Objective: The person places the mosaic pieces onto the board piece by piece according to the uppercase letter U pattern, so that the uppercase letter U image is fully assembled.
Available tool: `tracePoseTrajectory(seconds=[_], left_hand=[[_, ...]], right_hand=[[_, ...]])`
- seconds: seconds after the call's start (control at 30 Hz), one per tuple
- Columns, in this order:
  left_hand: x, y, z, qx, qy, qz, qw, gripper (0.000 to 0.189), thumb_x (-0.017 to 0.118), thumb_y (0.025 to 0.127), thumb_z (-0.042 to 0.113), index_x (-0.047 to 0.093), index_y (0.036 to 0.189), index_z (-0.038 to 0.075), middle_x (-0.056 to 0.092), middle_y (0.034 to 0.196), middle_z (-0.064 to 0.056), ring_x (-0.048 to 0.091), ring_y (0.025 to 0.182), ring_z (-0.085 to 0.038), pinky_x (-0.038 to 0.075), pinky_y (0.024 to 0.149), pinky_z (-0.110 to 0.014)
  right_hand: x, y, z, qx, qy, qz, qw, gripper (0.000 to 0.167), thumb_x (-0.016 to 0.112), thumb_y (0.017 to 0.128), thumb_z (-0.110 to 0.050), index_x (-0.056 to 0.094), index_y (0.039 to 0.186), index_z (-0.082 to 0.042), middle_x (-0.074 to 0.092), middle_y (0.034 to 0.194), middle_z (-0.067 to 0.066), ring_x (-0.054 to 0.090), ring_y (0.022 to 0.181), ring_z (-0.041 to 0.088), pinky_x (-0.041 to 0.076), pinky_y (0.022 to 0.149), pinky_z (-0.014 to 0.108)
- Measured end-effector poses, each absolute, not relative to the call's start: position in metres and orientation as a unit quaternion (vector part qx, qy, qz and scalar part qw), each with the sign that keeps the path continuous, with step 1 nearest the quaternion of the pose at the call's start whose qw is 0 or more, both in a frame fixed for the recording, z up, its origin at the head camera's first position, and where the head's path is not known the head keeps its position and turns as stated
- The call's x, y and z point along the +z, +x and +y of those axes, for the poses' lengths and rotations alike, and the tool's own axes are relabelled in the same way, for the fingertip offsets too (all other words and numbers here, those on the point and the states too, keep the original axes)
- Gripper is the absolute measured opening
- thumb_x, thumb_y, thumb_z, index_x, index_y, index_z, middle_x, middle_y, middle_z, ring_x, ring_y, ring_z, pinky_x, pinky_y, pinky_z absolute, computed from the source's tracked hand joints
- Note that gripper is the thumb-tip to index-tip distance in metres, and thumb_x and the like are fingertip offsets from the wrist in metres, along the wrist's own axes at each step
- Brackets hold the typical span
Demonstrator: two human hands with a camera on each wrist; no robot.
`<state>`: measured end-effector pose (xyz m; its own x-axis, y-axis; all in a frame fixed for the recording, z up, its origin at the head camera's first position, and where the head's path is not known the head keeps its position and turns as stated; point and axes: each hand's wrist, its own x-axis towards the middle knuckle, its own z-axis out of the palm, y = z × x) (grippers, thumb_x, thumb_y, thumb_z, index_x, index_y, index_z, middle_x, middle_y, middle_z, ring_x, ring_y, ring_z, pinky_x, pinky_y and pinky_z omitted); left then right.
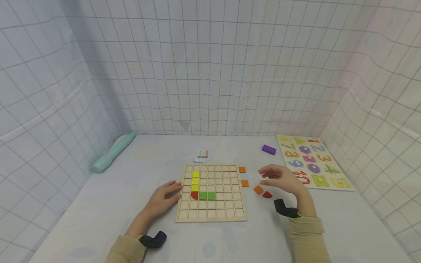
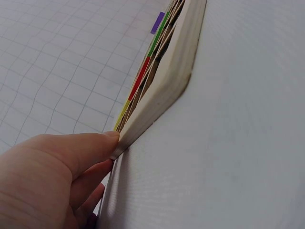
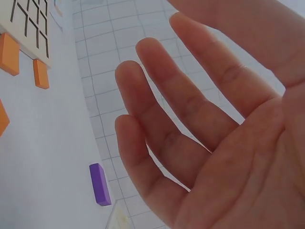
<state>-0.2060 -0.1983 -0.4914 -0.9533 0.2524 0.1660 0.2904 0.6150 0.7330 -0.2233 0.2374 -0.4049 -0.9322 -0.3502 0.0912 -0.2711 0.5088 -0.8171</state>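
Observation:
A wooden grid board (image 1: 210, 216) lies flat on the table. In its cells sit three yellow squares (image 1: 195, 180), a red quarter-circle (image 1: 194, 196) and two green squares (image 1: 207, 195), forming an L. My left hand (image 1: 161, 199) rests at the board's left edge; in the left wrist view the thumb (image 2: 95, 145) touches the corner of the rim. To the right of the board, my right hand (image 1: 279, 178) hovers with fingers loosely bent and nothing held. Beneath and left of it lie three orange squares (image 1: 258, 190) and a loose red quarter-circle (image 1: 267, 194).
Behind the board lies a small pattern card (image 1: 203, 155) showing a coloured U. A purple block (image 1: 269, 149) sits at the back right, near a number puzzle board (image 1: 312, 164). At the far left is a mint-green long object (image 1: 113, 152). Grid-patterned cloth walls enclose the table.

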Motion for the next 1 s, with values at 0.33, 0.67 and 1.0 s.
tracePoseTrajectory(seconds=[0.33,0.67,1.0], left_hand=[[-0.491,-0.205,-0.198,-0.415,-0.152,-0.897,0.023,0.041,0.065,0.089,0.028,0.062,0.124,0.007,0.052,0.135,-0.008,0.032,0.134,-0.035,0.026,0.107,-0.055],[-0.491,-0.205,-0.198,-0.416,-0.155,-0.896,0.025,0.041,0.065,0.089,0.027,0.062,0.124,0.006,0.052,0.136,-0.008,0.033,0.134,-0.035,0.027,0.107,-0.055],[-0.490,-0.205,-0.198,-0.422,-0.153,-0.894,0.021,0.040,0.065,0.089,0.025,0.062,0.124,0.006,0.052,0.136,-0.008,0.032,0.134,-0.036,0.026,0.107,-0.056]], right_hand=[[-0.411,-0.223,0.245,-0.478,-0.163,0.859,0.082,0.042,0.075,0.080,-0.021,0.062,0.115,-0.002,0.061,0.116,0.018,0.057,0.105,0.030,0.050,0.085,0.035],[-0.421,-0.225,0.252,-0.475,-0.149,0.860,0.113,0.041,0.075,0.080,-0.021,0.063,0.114,0.000,0.063,0.114,0.017,0.058,0.101,0.025,0.051,0.082,0.031],[-0.428,-0.225,0.257,-0.491,-0.148,0.849,0.128,0.039,0.073,0.082,-0.017,0.062,0.114,0.001,0.062,0.115,0.018,0.058,0.103,0.028,0.051,0.084,0.033]])
